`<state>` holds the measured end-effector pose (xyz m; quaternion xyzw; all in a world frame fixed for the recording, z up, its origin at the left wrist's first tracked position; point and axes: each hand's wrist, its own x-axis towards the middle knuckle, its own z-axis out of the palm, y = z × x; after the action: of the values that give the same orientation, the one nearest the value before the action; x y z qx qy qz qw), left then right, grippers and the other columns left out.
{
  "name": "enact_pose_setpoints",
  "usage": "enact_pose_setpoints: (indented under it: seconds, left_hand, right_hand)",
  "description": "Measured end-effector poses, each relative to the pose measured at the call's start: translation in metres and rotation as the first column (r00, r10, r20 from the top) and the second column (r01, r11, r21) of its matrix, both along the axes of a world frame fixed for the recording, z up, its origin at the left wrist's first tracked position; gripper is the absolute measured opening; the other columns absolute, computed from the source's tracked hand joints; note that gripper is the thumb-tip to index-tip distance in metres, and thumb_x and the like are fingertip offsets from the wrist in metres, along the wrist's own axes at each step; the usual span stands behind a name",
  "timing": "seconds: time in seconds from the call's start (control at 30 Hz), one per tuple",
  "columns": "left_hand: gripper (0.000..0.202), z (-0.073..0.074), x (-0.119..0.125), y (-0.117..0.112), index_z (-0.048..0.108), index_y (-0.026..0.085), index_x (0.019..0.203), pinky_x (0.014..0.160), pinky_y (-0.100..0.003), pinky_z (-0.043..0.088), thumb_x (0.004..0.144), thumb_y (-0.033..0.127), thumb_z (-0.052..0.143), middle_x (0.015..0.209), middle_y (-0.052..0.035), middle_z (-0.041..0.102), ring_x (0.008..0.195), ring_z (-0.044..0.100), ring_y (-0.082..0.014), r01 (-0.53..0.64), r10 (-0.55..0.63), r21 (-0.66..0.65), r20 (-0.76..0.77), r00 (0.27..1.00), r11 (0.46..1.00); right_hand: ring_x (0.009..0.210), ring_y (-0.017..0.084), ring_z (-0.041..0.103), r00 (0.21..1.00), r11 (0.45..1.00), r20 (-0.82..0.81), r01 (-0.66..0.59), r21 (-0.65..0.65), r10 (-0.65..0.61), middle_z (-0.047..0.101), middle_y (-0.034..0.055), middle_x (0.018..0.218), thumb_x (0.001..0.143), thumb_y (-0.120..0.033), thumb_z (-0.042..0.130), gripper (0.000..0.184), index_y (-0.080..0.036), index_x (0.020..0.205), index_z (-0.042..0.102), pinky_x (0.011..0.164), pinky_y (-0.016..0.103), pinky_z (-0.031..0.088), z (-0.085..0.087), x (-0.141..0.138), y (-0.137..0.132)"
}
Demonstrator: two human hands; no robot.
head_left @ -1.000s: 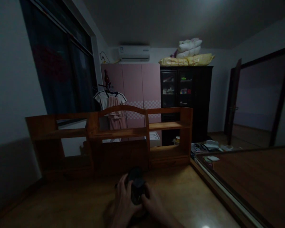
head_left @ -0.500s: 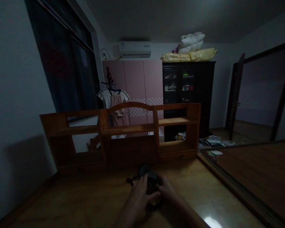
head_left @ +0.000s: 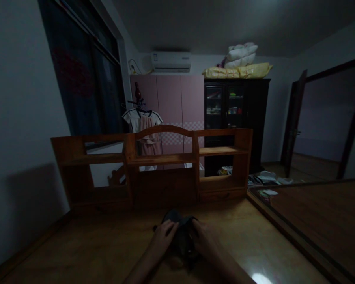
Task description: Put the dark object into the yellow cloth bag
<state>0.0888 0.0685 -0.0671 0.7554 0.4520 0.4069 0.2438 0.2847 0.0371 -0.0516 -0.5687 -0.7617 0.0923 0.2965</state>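
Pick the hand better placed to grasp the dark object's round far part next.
Left, probably: the left hand is right by the round far part, while the right hand is farther from it, along the right side of the dark object.

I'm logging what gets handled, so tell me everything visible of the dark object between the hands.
Blackish, the dark object has a rounded far part and a small bit jutting left. The left hand touches its left side, the right hand its right, over the wooden surface; whether it rests there, and its material, are too dim to tell.
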Motion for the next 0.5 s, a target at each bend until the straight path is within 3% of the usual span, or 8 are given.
enact_pose_setpoints:
  seconds: [0.1, 0.23, 0.37, 0.5]
  left_hand:
    - [0.042, -0.001, 0.003, 0.000, 0.067, 0.019, 0.077, 0.090, -0.033, 0.043, 0.088, 0.054, 0.048, 0.089, -0.0069, 0.063, 0.091, 0.059, -0.0224, -0.093, 0.092, 0.014, 0.076, 0.993, 0.996]
    - [0.046, 0.006, 0.001, -0.001, 0.065, 0.017, 0.079, 0.088, -0.030, 0.045, 0.081, 0.061, 0.056, 0.090, -0.0056, 0.064, 0.095, 0.059, -0.0228, -0.077, 0.138, -0.165, 0.399, 0.906, 0.983]
    - [0.061, 0.007, -0.002, -0.001, 0.066, 0.010, 0.101, 0.081, -0.034, 0.051, 0.080, 0.066, 0.052, 0.097, -0.0111, 0.069, 0.092, 0.065, -0.0258, 0.069, 0.100, -0.310, 0.498, 0.862, 0.948]
    - [0.064, -0.003, 0.003, 0.004, 0.065, 0.011, 0.107, 0.087, -0.037, 0.050, 0.079, 0.067, 0.054, 0.108, -0.0133, 0.068, 0.100, 0.064, -0.0269, 0.185, 0.049, -0.355, 0.558, 0.828, 0.916]
  right_hand:
    - [0.082, 0.021, 0.067, 0.995, 0.997, 0.098, -0.028, 0.072, 0.021, 0.072, 0.0104, 0.093, 0.089, -0.015, 0.039, 0.027, -0.018, 0.106, 0.060, 0.070, 0.026, 0.042, 0.001, 0.002, -0.001]
    - [0.075, 0.023, 0.066, 0.992, 0.996, 0.127, -0.002, 0.084, -0.009, 0.071, 0.0132, 0.087, 0.085, -0.011, 0.038, 0.035, -0.014, 0.115, 0.056, 0.066, 0.028, 0.043, -0.006, 0.005, -0.001]
    - [0.073, 0.022, 0.064, 0.994, 0.997, -0.106, -0.007, 0.074, 0.015, 0.071, 0.0114, 0.092, 0.087, -0.019, 0.038, 0.043, -0.015, 0.128, 0.044, 0.065, 0.028, 0.046, -0.010, 0.003, -0.004]
    - [0.072, 0.020, 0.063, 0.902, 0.999, -0.432, -0.010, 0.045, 0.029, 0.068, 0.0070, 0.084, 0.091, -0.033, 0.036, 0.029, -0.018, 0.109, 0.054, 0.065, 0.028, 0.048, -0.002, 0.000, -0.002]
